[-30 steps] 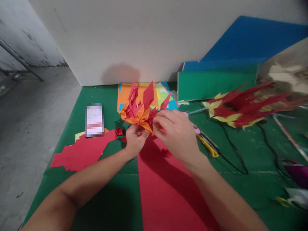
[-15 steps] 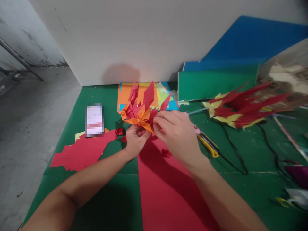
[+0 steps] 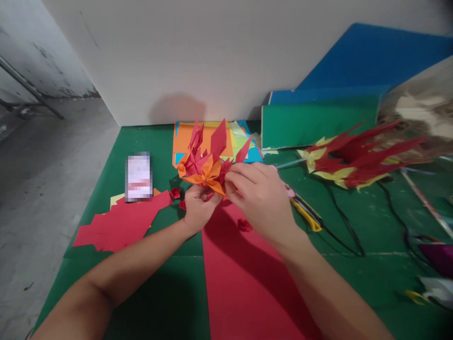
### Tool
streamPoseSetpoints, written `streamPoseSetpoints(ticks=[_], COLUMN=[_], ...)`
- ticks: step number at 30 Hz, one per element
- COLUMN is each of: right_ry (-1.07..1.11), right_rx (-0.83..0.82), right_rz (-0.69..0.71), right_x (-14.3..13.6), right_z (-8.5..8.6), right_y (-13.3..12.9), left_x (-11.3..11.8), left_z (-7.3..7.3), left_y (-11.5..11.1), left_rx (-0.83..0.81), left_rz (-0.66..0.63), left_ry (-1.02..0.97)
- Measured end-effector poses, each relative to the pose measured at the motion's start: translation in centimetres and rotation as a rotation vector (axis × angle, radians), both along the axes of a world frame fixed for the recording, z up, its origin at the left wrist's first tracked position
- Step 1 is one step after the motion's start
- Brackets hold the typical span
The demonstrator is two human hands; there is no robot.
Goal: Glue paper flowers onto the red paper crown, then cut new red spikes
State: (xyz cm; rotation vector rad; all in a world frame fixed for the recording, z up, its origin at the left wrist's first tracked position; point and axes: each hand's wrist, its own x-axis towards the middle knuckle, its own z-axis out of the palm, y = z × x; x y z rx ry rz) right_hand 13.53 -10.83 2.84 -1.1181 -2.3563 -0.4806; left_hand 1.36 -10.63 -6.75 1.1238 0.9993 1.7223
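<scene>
A folded paper piece (image 3: 208, 170) with orange flower-like folds in front and red pointed spikes is held above the table. My left hand (image 3: 200, 208) is closed around its underside, fingers partly hidden beneath the orange paper. On its right side, my right hand (image 3: 260, 196) pinches the red part between thumb and fingertips. Below lies a long red paper sheet (image 3: 244, 283), with a small red folded flower (image 3: 244, 225) on it. Another small red flower (image 3: 175, 193) rests left of my left hand, and one more is partly hidden behind that hand.
Cut red paper (image 3: 123, 219) and a blurred-out phone (image 3: 138, 177) lie at left. Coloured sheets (image 3: 182, 137) sit at the back. A yellow utility knife (image 3: 307, 215) is at right, near black cords. Beyond it stands a red-and-yellow paper piece (image 3: 354, 158). A green board (image 3: 318, 123) leans behind.
Almost nothing differs. Both hands keep their hold on the folded paper piece, which stays in nearly the same place.
</scene>
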Motion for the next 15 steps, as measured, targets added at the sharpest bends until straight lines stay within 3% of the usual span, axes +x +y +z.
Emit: streamPoseSetpoints(ticks=[15], right_ry=[0.028], right_rx=[-0.033], right_rz=[0.012], right_x=[0.06], right_z=[-0.02], right_y=[0.07], left_x=[-0.14], left_z=[-0.58], left_y=[0.15], left_rx=[0.029], left_rz=[-0.040], left_ry=[-0.039])
